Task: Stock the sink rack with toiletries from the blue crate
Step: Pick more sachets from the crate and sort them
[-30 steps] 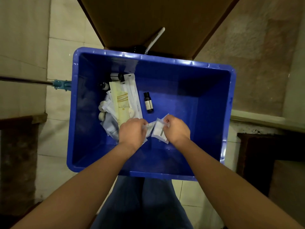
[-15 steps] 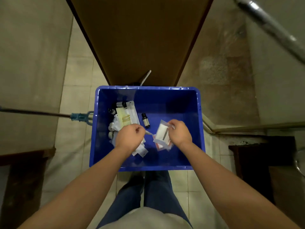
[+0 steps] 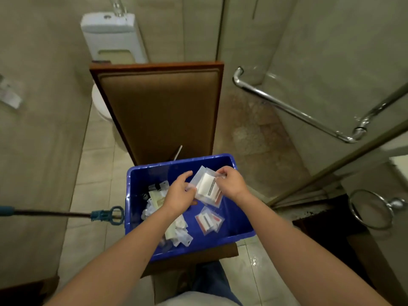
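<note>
The blue crate [image 3: 223, 240] stands on a wooden seat below me. Above it, my right hand [image 3: 230, 184] pinches the top edge of a few clear plastic sachets [image 3: 206, 187] holding white items. My left hand [image 3: 178, 194] holds the same bundle at its lower left corner between thumb and fingers. Another clear sachet with red and black stripes [image 3: 209, 220] lies on the crate floor. A heap of pale packets and small bottles [image 3: 156, 198] fills the crate's left side. No sink rack is in view.
A brown padded chair back [image 3: 159, 107] rises behind the crate, with a white toilet [image 3: 112, 34] beyond it. A chrome door handle [image 3: 298, 111] and a towel ring [image 3: 371, 208] are at the right. A blue-tipped pole [image 3: 106, 215] reaches the crate's left wall.
Both hands have risen from the crate floor with the clear sachets. The view has pulled back and tilted up, showing the toilet and the glass door. A striped sachet now lies on the crate floor.
</note>
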The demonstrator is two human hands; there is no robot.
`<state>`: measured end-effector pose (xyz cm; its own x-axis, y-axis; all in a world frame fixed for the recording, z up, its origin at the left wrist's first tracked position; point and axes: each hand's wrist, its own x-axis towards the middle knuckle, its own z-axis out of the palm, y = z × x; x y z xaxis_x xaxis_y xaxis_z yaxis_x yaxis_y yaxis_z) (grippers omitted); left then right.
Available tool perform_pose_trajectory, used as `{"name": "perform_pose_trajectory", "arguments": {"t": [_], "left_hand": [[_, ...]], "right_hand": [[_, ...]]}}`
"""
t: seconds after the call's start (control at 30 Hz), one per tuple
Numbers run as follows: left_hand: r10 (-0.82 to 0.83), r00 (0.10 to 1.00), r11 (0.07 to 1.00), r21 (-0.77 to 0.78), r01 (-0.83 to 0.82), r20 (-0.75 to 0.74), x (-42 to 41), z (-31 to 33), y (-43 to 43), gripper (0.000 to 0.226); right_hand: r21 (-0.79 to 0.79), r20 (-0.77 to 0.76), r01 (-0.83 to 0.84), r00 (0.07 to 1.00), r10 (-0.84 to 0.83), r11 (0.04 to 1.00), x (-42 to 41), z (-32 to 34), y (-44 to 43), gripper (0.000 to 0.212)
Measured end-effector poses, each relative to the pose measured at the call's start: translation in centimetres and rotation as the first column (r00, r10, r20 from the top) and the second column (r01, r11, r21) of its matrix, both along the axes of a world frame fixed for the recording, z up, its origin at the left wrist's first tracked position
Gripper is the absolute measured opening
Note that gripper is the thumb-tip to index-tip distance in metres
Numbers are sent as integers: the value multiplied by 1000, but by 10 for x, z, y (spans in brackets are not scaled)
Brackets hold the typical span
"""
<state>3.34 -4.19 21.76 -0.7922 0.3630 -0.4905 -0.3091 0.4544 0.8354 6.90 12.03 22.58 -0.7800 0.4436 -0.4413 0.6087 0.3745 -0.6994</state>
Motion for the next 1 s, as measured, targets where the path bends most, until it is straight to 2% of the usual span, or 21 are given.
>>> {"name": "perform_pose_trajectory", "arguments": {"t": [0.07, 0.3, 0.37, 0.5, 0.57, 0.7, 0.77, 0.87, 1.0], "left_hand": [[-21, 1000, 1000, 23, 20, 5, 4, 14, 8, 35], [-29, 993, 991, 134, 14, 111, 20, 65, 35, 18], [-72, 994, 987, 153, 58, 88, 25, 76, 40, 9], [-226, 973, 968, 100, 230, -51, 33, 90, 48, 27], [-251, 966, 960, 114, 256, -58, 38, 97, 55, 27], [-273, 959, 948, 149, 281, -73, 50, 108, 79, 28], [-287, 954, 940, 167, 297, -80, 58, 113, 93, 30], [-322, 941, 926, 174, 336, -100, 70, 119, 116, 32], [-408, 903, 889, 164, 427, -135, 92, 127, 150, 33]], "right_hand": [[10, -33, 44, 998, -44, 999, 7, 13, 3, 14], [9, -134, 174, 976, -171, 985, 36, 60, 14, 13], [23, -171, 205, 965, -198, 979, 45, 71, 18, 13], [10, -227, 265, 940, -256, 964, 68, 90, 23, 14], [12, -254, 286, 928, -274, 958, 83, 98, 26, 26], [-24, -284, 348, 897, -340, 937, 113, 109, 39, 67], [-59, -281, 397, 874, -397, 916, 129, 115, 47, 74], [-53, -296, 476, 832, -469, 878, 154, 122, 59, 64], [65, -335, 557, 794, -508, 828, 187, 128, 79, 30]]}}
